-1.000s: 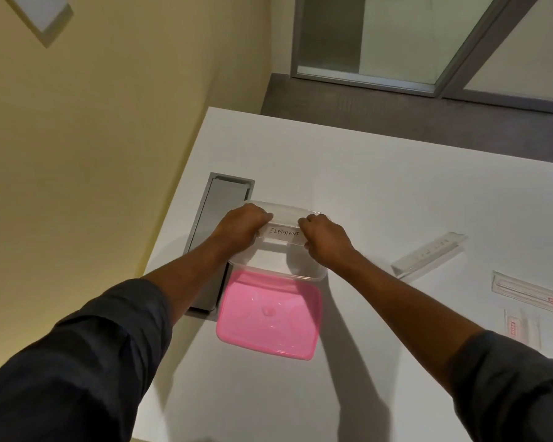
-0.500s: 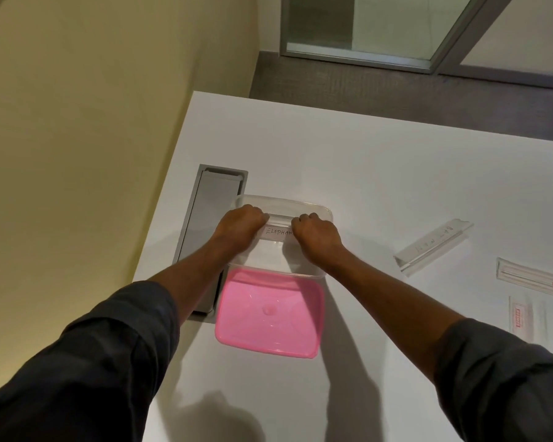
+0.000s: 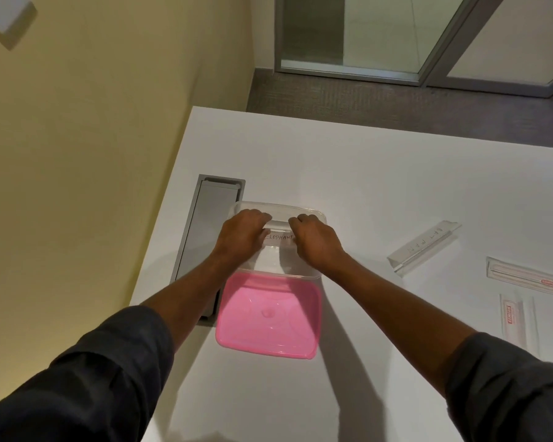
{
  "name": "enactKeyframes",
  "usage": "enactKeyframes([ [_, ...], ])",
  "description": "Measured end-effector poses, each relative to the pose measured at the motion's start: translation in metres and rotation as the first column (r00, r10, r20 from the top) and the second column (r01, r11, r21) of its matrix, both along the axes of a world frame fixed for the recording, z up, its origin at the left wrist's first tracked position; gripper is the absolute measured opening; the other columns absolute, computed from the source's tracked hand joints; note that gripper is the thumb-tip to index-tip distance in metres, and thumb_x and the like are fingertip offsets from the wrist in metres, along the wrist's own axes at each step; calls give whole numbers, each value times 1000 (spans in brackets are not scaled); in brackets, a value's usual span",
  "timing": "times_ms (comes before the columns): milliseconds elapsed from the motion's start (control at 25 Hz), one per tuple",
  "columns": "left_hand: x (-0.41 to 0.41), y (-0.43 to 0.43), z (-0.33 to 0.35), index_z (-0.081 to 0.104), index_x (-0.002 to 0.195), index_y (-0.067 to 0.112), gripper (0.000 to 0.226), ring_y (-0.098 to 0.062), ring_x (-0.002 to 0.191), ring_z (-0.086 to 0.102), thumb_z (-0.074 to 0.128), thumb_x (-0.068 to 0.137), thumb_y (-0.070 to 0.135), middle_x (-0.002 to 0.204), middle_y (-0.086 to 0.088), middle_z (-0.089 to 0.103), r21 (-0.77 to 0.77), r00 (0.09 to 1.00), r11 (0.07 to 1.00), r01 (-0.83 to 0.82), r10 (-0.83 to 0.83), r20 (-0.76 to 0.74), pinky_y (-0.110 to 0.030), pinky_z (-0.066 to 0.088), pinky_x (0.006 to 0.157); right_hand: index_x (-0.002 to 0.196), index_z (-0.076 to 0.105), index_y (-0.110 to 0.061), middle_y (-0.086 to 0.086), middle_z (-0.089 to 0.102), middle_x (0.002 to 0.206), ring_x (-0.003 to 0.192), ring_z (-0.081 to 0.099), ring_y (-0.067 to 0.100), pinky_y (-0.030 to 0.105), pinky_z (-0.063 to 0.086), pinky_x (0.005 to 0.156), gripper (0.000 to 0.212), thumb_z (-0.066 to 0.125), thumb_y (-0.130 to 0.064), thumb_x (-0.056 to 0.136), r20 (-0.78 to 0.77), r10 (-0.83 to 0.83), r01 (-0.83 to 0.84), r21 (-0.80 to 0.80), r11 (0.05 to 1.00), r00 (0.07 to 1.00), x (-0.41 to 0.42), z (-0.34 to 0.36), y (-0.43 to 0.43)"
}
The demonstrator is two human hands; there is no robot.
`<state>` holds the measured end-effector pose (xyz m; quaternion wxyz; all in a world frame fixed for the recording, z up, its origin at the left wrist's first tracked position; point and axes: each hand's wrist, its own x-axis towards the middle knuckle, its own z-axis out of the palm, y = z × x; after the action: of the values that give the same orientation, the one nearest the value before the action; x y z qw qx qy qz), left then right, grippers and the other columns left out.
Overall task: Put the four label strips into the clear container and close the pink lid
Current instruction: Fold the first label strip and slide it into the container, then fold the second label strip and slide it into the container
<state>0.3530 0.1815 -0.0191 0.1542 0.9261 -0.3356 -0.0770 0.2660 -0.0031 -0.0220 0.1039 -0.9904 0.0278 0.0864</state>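
The clear container [image 3: 278,208] stands open on the white table [image 3: 380,180]. Its pink lid [image 3: 268,317] lies open on the near side, against the container's near edge. My left hand [image 3: 241,234] and my right hand [image 3: 315,242] are both over the container's opening, each gripping one end of a label strip [image 3: 280,237] marked ELEPHANT. Another strip [image 3: 425,247] with handwriting lies on the table to the right. Two more strips with red print lie at the far right, a longer strip [image 3: 527,277] and a shorter strip [image 3: 514,317].
A grey metal cable hatch [image 3: 205,228] is set into the table just left of the container. A yellow wall runs along the table's left edge. Dark carpet and a glass door frame lie beyond the far edge.
Both hands have stayed on the ELEPHANT strip over the container, moving slightly closer together. The camera view has shifted a little; the strips at right have not moved.
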Motion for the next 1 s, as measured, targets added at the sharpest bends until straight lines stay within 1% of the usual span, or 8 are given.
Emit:
enactKeyframes([
  [120, -30, -14, 19, 77, 126, 17, 27, -25, 112, 72, 71, 100, 25, 120, -3, 80, -205, 991, 971, -127, 117, -61, -40, 59, 91, 117, 63, -8, 11, 69, 108, 101, 65, 35, 47, 61, 67, 22, 68, -14, 96, 95, -88, 72, 165, 984, 992, -16, 20, -4],
  [320, -101, -56, 42, 79, 113, 19, 19, -21, 97, 73, 64, 103, 23, 108, 0, 81, -359, 954, 884, -299, 262, -150, -38, 60, 82, 135, 66, -11, 8, 71, 130, 116, 67, 29, 46, 58, 94, 37, 69, -22, 100, 180, -314, 223, 399, 889, 932, -78, 47, -27],
  [520, -174, -109, 34, 82, 104, 16, 16, -15, 87, 73, 67, 99, 15, 97, 2, 82, -351, 898, 857, -377, 245, -366, -29, 57, 81, 135, 66, -16, 1, 70, 133, 115, 68, 19, 40, 56, 101, 36, 69, -28, 101, 19, -517, 425, 544, 723, 856, -171, 47, -77],
  [680, -235, -160, 22, 83, 102, 17, 14, 4, 73, 67, 71, 95, 15, 95, 4, 82, -247, 822, 907, -341, 161, -546, 0, 47, 71, 134, 68, -15, 3, 71, 132, 110, 69, 16, 24, 52, 95, 36, 71, -26, 101, -74, -655, 584, 536, 610, 752, -253, 46, -133],
  [720, -251, -173, 20, 84, 101, 17, 13, 3, 75, 69, 72, 94, 16, 95, 5, 83, -223, 789, 914, -338, 146, -597, -2, 50, 74, 134, 69, -15, 3, 72, 131, 108, 68, 14, 23, 50, 94, 35, 71, -26, 101, -81, -683, 616, 517, 594, 726, -272, 44, -148],
  [800, -283, -202, 20, 84, 96, 21, 11, -6, 78, 75, 74, 91, 18, 91, 6, 82, -197, 698, 911, -362, 125, -705, -21, 60, 82, 133, 70, -16, 3, 73, 130, 103, 65, 10, 23, 49, 94, 34, 72, -26, 100, -88, -739, 673, 495, 549, 668, -310, 41, -178],
  [920, -329, -250, 22, 83, 91, 19, 9, -9, 66, 76, 75, 90, 15, 83, 0, 82, -171, 536, 885, -434, 101, -838, -33, 64, 75, 119, 74, -17, 3, 76, 118, 105, 69, 18, 34, 59, 98, 20, 73, -22, 99, -82, -818, 734, 500, 460, 569, -363, 36, -224],
  [1000, -356, -282, 21, 82, 90, 14, 8, -19, 71, 81, 75, 89, 13, 86, -4, 82, -150, 445, 870, -469, 87, -891, -38, 67, 75, 106, 75, -18, 4, 77, 115, 107, 72, 23, 37, 64, 89, 8, 72, -21, 100, -90, -867, 769, 511, 383, 491, -392, 33, -252],
])
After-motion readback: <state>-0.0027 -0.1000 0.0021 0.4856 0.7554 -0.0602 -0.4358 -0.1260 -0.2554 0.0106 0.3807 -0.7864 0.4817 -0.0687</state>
